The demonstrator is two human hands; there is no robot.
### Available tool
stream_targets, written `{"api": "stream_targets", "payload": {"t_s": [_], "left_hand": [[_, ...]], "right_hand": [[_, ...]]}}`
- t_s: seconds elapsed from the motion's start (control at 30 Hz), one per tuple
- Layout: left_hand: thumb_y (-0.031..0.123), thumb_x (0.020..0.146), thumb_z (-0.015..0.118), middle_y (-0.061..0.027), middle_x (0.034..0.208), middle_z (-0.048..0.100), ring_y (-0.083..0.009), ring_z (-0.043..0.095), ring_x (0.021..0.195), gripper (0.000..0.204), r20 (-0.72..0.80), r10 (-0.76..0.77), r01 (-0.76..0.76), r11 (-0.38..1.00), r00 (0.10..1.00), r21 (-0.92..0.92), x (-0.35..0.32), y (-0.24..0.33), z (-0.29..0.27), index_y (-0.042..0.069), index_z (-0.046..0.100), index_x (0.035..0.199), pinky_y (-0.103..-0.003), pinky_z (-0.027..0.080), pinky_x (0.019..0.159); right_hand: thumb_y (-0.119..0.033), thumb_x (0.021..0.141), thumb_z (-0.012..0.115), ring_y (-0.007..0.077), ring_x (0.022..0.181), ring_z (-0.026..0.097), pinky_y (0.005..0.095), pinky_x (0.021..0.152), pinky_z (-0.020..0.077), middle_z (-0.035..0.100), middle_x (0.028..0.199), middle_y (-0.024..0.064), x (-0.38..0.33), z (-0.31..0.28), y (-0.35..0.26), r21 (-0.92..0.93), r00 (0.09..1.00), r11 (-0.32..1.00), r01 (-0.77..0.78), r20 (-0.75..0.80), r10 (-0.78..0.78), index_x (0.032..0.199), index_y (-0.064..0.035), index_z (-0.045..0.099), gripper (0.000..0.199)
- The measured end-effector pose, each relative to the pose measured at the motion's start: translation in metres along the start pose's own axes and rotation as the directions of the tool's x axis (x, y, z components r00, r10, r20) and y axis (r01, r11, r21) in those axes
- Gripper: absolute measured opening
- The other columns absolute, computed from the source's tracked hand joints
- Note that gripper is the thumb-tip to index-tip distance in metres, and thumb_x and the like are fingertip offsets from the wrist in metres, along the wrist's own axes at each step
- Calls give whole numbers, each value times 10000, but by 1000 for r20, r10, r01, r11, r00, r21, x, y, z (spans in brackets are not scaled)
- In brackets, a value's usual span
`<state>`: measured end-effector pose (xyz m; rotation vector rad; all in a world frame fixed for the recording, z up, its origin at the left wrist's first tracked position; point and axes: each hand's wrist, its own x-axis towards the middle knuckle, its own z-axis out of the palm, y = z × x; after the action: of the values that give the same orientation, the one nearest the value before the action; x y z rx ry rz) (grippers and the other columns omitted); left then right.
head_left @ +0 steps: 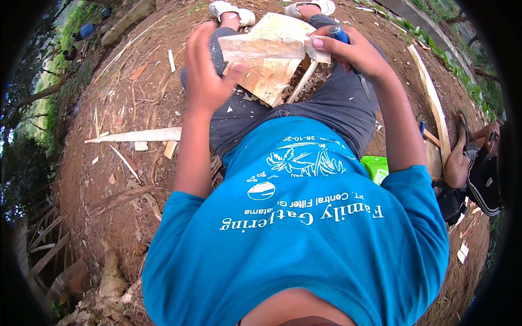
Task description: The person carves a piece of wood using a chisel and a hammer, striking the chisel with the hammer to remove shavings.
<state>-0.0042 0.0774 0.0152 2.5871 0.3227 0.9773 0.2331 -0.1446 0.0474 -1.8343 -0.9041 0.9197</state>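
Note:
A pale carved wooden piece [263, 48] lies crosswise over a broad wooden board [266, 81] between my legs. My left hand [209, 73] is at its left end, open, with fingers stretched and thumb apart. At the other end, my right hand [356, 51] is closed around a blue-handled tool [338, 34]. A narrow metal blade [364, 87] shows below that hand. My right thumb also presses on a small whitish block-like end [318, 53]; whether it joins the carved piece I cannot tell. A thin wooden stick [302, 81] slants beside the board.
On the brown soil lie a long pointed wood strip [136, 135], a long plank [432, 103] and scattered chips. A bright green packet [375, 167] is by my right hip. Another person [470, 157] sits at the right. A log [128, 22] lies far left.

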Motion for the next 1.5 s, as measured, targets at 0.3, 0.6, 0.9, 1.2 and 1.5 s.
{"api": "stream_targets", "payload": {"t_s": [0.3, 0.6, 0.9, 1.2, 1.5], "left_hand": [[302, 676, 962, -100, 1180, 670, -313, 688, 1065, 775, 191, -169, 188, 978, 967, -89, -6, 34, 6, 126, 607, 1341, -417, 572, 897], [255, 650, 1005, -120, 1132, 728, -190, 717, 1056, 745, 159, -263, 307, 830, 952, -465, -23, 42, -11, -10, 626, 1234, -331, 587, 907], [156, 733, 964, -109, 1138, 711, -157, 697, 1049, 632, 266, -450, 443, 350, 852, -825, -29, 42, -8, -6, 583, 1211, -320, 577, 924], [128, 972, 722, -109, 1241, 676, -190, 673, 1121, 452, 448, -530, 454, -127, 720, -882, -40, 16, 21, -21, 551, 1364, -344, 556, 974], [297, 1077, 550, -78, 1195, 698, -158, 679, 1100, 415, 641, -492, 768, 93, 589, -634, -18, -21, 91, 14, 578, 1380, -323, 542, 918]], "right_hand": [[-667, 937, 575, 45, 383, 442, 202, 358, 327, 681, 653, 100, 5, -4, 11, 184, 968, 958, -219, 167, 189, 968, -26, 700, 654], [-740, 956, 521, 63, 368, 445, 230, 369, 328, 463, 468, -17, 9, -9, 19, 51, 919, 944, -327, 250, 305, 772, -83, 630, 690], [-716, 876, 663, 79, 466, 501, 246, 427, 371, 592, 581, 28, 8, -18, 27, -167, 930, 972, -167, 301, 212, 864, -48, 705, 669], [-543, 1070, 474, 60, 700, 552, 217, 630, 458, 711, 926, 35, -12, -39, -23, 80, 966, 992, 95, -250, -72, 1203, -70, 718, 549], [-450, 1076, 541, 105, 790, 628, 254, 771, 551, 687, 979, 59, -25, -11, 37, 325, 943, 945, -43, -300, 146, 1313, -16, 669, 511]]}}
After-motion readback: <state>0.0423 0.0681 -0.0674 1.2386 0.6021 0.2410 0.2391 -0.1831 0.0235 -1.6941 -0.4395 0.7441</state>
